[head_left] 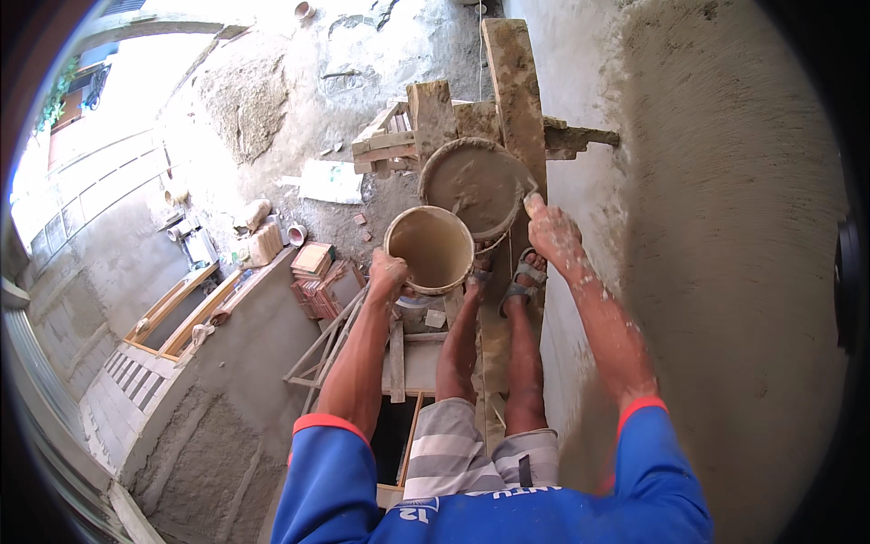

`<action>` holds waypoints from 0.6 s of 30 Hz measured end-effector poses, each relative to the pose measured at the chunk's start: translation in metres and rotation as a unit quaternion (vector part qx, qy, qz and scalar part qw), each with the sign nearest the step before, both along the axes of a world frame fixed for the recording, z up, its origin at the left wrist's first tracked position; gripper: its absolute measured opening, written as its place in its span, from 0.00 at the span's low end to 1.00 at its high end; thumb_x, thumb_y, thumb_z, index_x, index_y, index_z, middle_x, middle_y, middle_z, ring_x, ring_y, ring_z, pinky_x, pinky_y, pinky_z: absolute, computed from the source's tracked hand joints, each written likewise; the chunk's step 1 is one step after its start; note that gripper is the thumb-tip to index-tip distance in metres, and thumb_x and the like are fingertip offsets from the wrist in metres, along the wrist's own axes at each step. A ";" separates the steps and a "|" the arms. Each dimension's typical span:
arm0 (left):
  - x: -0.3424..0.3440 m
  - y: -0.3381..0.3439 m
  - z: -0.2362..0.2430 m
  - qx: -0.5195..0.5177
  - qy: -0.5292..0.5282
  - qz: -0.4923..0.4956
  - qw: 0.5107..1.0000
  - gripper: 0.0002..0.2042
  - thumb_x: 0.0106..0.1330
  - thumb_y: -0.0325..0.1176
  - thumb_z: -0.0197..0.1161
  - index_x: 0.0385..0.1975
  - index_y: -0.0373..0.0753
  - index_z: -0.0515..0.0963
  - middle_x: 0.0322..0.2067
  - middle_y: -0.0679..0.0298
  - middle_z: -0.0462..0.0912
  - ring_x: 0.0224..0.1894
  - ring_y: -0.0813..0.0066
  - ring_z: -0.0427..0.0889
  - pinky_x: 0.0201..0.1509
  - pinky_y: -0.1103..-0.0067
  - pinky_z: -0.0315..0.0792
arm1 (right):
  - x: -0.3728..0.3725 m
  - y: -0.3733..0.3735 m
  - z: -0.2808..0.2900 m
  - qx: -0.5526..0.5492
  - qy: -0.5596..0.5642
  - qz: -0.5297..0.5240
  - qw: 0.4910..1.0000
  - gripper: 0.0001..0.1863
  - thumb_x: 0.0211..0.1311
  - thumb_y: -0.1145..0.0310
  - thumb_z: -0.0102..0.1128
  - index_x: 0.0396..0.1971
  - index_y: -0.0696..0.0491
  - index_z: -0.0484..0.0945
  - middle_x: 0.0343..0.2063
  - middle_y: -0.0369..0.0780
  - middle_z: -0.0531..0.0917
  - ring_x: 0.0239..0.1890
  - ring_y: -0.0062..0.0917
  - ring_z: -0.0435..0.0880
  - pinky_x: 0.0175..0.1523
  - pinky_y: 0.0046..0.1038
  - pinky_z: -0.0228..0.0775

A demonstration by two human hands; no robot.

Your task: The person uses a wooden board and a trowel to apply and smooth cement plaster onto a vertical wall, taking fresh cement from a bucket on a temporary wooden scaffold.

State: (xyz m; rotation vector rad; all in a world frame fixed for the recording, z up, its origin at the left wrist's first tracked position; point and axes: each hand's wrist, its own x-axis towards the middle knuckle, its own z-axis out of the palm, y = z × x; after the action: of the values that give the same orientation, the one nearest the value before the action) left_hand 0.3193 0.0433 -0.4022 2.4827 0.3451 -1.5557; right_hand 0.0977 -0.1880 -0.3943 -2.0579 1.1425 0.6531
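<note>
My left hand is closed on the rim of a small bucket, tilted so that its mud-brown inside faces me. Just beyond it, a wider tub holds wet grey mortar with a lumpy surface. At that tub's right rim my right hand grips a mortar-smeared trowel; its blade is hard to make out against the mortar. The two containers overlap in view, and I cannot tell whether they touch. Splashes of mortar dot my right forearm.
I stand on a narrow plank beside a freshly plastered wall on my right. Upright timbers rise beyond the tub. Stacked red tiles, a wooden frame and a low wall lie to the left, lower down.
</note>
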 end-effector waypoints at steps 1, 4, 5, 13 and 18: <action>0.003 0.003 0.007 -0.070 0.008 0.047 0.996 0.18 0.56 0.19 0.51 0.49 0.32 0.65 0.34 0.52 0.79 0.22 0.62 0.82 0.11 0.76 0.77 | 0.008 -0.006 -0.017 -0.012 -0.002 0.011 1.000 0.11 0.59 0.70 0.47 0.41 0.55 0.71 0.33 0.55 0.81 0.37 0.50 0.82 0.41 0.48 0.75; 0.021 -0.013 0.036 -0.177 0.024 0.115 0.977 0.16 0.55 0.19 0.44 0.46 0.34 0.65 0.29 0.54 0.78 0.14 0.68 0.78 0.06 0.79 0.72 | 0.011 -0.002 -0.083 -0.001 0.051 0.014 0.999 0.12 0.60 0.69 0.46 0.40 0.56 0.75 0.36 0.57 0.81 0.41 0.50 0.81 0.46 0.47 0.74; 0.034 -0.017 0.048 -0.208 0.030 0.127 0.969 0.16 0.55 0.19 0.43 0.45 0.34 0.65 0.28 0.54 0.78 0.14 0.69 0.78 0.05 0.80 0.71 | 0.020 -0.001 -0.087 0.000 0.050 0.020 0.999 0.12 0.60 0.69 0.46 0.40 0.56 0.75 0.36 0.57 0.81 0.41 0.50 0.81 0.46 0.47 0.74; 0.082 -0.056 0.026 -0.293 -0.138 0.196 0.926 0.16 0.56 0.18 0.42 0.45 0.25 0.63 0.27 0.45 0.77 0.12 0.65 0.77 0.09 0.80 0.75 | 0.007 0.019 -0.054 0.135 -0.067 -0.036 0.988 0.13 0.57 0.66 0.50 0.38 0.57 0.75 0.34 0.55 0.81 0.45 0.50 0.78 0.49 0.46 0.71; 0.108 -0.105 -0.028 -0.318 -0.133 0.279 0.896 0.15 0.58 0.19 0.46 0.47 0.26 0.63 0.32 0.43 0.77 0.17 0.61 0.79 0.17 0.74 0.82 | 0.021 0.064 -0.050 -0.011 0.082 0.137 0.987 0.18 0.56 0.72 0.52 0.49 0.53 0.69 0.29 0.60 0.80 0.35 0.45 0.83 0.34 0.42 0.78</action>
State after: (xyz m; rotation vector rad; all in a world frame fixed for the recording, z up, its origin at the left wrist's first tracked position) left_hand 0.4276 -0.0615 -0.4301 1.8214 0.3802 -0.8888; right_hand 0.1190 -0.1239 -0.4440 -2.2363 0.9656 0.9617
